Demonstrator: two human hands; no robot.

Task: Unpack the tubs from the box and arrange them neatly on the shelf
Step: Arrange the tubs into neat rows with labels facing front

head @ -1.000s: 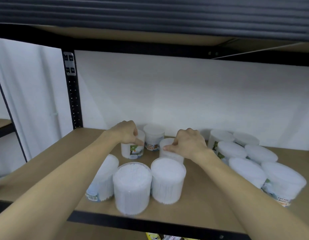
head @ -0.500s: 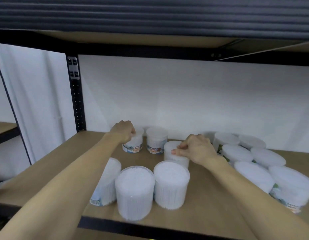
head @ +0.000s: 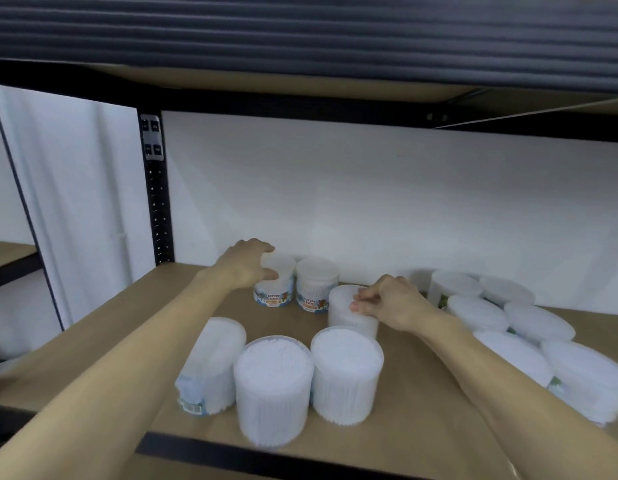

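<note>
Clear round tubs of cotton buds stand on the wooden shelf [head: 421, 393]. My left hand [head: 246, 266] grips the top of a labelled tub [head: 278, 289] at the back, close to the wall. A second labelled tub [head: 316, 284] stands right beside it. My right hand [head: 392, 301] pinches the lid of a middle tub [head: 347, 308] just in front of those. Three tubs stand in a front row: left [head: 210, 367], centre [head: 272, 386], right [head: 345, 374]. The box is out of sight.
Several more tubs [head: 529, 337] are bunched in a diagonal group at the right of the shelf. A black upright post [head: 156, 202] stands at the back left. The shelf above [head: 300, 74] hangs low. The black front rail [head: 266, 459] marks the shelf edge.
My left hand has pushed its tub back toward the wall, next to the other labelled tub. My right hand with the middle tub has shifted slightly right.
</note>
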